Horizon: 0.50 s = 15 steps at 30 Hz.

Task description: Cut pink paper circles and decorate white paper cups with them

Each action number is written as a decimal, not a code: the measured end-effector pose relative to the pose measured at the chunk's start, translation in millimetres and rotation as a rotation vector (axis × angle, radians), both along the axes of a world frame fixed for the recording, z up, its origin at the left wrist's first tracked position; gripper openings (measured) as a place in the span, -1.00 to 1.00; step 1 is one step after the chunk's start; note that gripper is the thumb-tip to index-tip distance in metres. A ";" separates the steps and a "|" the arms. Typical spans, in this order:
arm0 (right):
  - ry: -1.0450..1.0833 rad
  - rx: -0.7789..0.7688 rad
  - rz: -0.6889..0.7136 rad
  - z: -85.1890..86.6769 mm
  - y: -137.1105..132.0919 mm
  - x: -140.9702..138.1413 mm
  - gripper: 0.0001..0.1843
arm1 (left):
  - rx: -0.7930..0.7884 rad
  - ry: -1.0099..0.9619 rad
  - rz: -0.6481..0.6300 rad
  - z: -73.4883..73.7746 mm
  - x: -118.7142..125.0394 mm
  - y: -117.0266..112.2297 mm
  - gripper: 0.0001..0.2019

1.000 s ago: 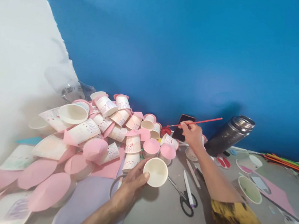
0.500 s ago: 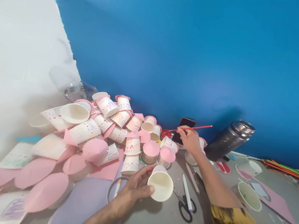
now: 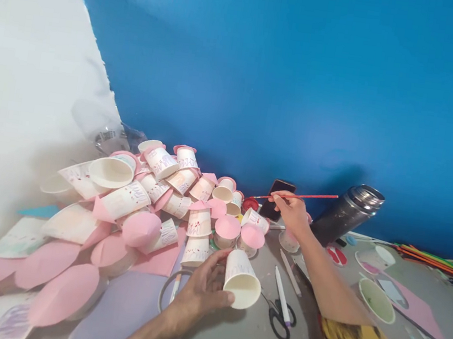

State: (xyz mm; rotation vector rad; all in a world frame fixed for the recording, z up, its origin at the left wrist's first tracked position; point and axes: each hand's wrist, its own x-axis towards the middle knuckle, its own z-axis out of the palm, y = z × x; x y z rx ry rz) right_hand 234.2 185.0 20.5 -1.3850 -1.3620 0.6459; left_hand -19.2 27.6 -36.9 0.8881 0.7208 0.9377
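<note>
My left hand [image 3: 204,289] is closed around a white paper cup [image 3: 240,267], tilted so its open mouth faces me. Faint purple marks show on the cup's side. Farther back, my right hand [image 3: 292,214] pinches a thin red paintbrush [image 3: 317,196], held nearly level. The brush's tip points left and lies at a small pot of red paint [image 3: 250,205]; whether it touches the paint I cannot tell. A dark phone [image 3: 277,186] leans behind my right hand. Close to the held cup stand small cups with pink cone tops [image 3: 228,227].
Decorated paper cups [image 3: 126,199] with pink paper are heaped at left, beside a lilac sheet [image 3: 121,300]. Scissors [image 3: 279,331], a white pen [image 3: 283,294] and a tape roll [image 3: 164,292] lie near my hands. A dark flask [image 3: 339,217] and coloured sticks [image 3: 434,258] are at right.
My right hand has shifted slightly right with the paintbrush, whose tip has moved left towards the red paint pot. The cup in my left hand has turned, showing more of its side.
</note>
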 end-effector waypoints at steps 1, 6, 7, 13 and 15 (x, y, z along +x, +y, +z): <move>0.056 0.000 -0.012 2.6 -1.0 -0.8 -0.66 | -0.002 0.010 -0.002 0.0 -0.2 -0.3 -0.14; 0.334 0.020 -0.034 27.2 -28.0 -2.9 -0.56 | 0.037 -0.034 0.012 10.0 -3.3 -0.5 -0.14; 0.374 0.019 -0.023 32.6 -40.2 -2.7 -0.56 | 0.047 -0.052 0.030 12.3 -3.7 -0.6 -0.13; 0.563 0.049 0.058 44.6 -134.7 -4.0 -0.75 | 0.282 0.214 0.259 18.9 -4.2 -5.6 -0.15; 0.509 0.089 0.098 45.1 -157.7 -4.4 -0.79 | 0.443 0.362 0.339 21.2 -5.9 -7.3 -0.22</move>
